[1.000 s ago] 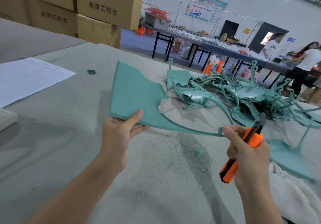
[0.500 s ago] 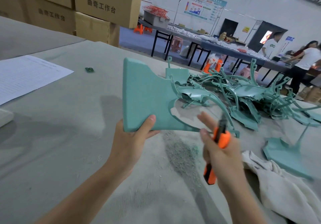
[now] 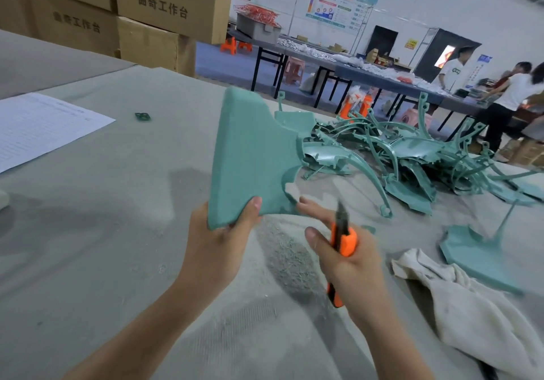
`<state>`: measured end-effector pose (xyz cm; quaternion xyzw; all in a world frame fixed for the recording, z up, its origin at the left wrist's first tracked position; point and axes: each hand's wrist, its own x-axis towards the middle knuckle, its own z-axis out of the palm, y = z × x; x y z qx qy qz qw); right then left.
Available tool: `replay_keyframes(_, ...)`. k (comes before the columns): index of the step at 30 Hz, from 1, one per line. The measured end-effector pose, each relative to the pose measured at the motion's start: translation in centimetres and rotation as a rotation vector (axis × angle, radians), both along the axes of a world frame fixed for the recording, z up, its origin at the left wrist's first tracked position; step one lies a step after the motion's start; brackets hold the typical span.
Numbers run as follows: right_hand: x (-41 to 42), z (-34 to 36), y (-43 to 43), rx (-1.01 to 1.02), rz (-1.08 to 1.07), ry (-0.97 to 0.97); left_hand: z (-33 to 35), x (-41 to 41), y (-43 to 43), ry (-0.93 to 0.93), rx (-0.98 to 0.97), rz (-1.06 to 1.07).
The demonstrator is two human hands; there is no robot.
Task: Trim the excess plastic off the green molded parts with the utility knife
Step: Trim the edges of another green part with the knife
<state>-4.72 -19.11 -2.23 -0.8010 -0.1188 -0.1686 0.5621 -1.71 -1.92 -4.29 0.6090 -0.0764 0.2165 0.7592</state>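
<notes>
The grey table [image 3: 88, 232] under me is dusted with shavings [image 3: 290, 261] right between my wrists. My left hand [image 3: 217, 247] holds the part [image 3: 253, 158] upright off the table by its bottom corner, thumb pressed on the face, the other fingers hidden behind. My right hand [image 3: 350, 270] curls round the knife [image 3: 343, 239], nose up, forefinger stretched out to the part's ragged inner edge; I cannot tell how far the blade is out.

That is my worry. The forefinger lies just beside the knife's nose and my left thumb sits near the flash, so a slip off hard plastic could run into either. A one-corner hold may also let the part twist under the cut and gouge its face.

Further right lies a rag [image 3: 471, 306]; beyond, the pile [image 3: 412, 158] waits.
</notes>
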Motion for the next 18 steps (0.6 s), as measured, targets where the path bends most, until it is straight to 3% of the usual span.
replay_keyframes(2,-0.2,0.5,0.1,0.228,0.023,-0.012,0.1,-0.2,0.2,-0.115,0.238,0.056)
replay_keyframes(4,-0.4,0.9,0.1,0.435,0.069,-0.02,0.1,-0.4,0.5,-0.347,0.44,-0.003)
replay_keyframes(6,-0.7,1.3,-0.3,0.652,0.167,0.055,-0.2,-0.3,0.9,-0.571,0.671,-0.014)
replay_keyframes(8,-0.9,1.7,-0.9,0.841,0.275,0.183,-0.2,-0.3,1.3,-0.675,0.792,0.027)
replay_keyframes(13,-1.0,1.9,-2.4,0.73,0.351,0.273,0.4,-0.4,1.7,-0.734,0.835,0.1)
replay_keyframes(18,-1.0,2.0,-3.0,0.762,0.542,0.297,0.1,0.0,2.1,-0.763,0.816,0.148)
